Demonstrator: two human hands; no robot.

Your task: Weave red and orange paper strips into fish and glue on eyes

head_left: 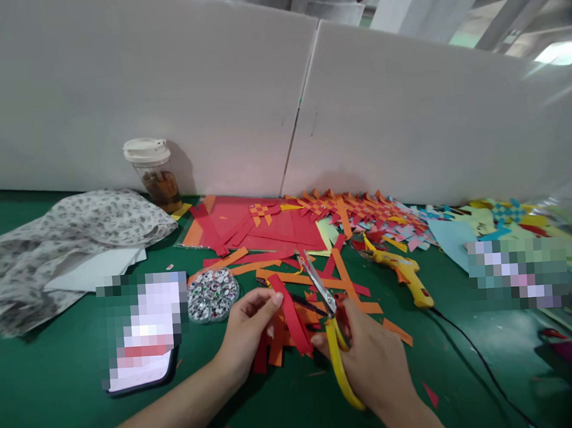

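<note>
My left hand (252, 329) pinches a red paper strip (293, 320) near its upper end. The strip slants down toward my right hand (372, 351), whose fingers are wrapped round the yellow handles of a pair of scissors (333, 340). The scissor blades point up and away, spread apart, just right of the strip. Under and behind both hands lie several loose orange strips (297, 276) and red ones, some crossing each other. Part of the lower blade is hidden behind the red strip.
A phone (145, 332) and a round case of googly eyes (213, 294) lie left. Behind are red sheets (268, 231) and woven paper fish (363, 209). Right of my hands rests a yellow glue gun (406, 274) with a trailing cord. A lidded cup (155, 177) stands by the partition (161, 73).
</note>
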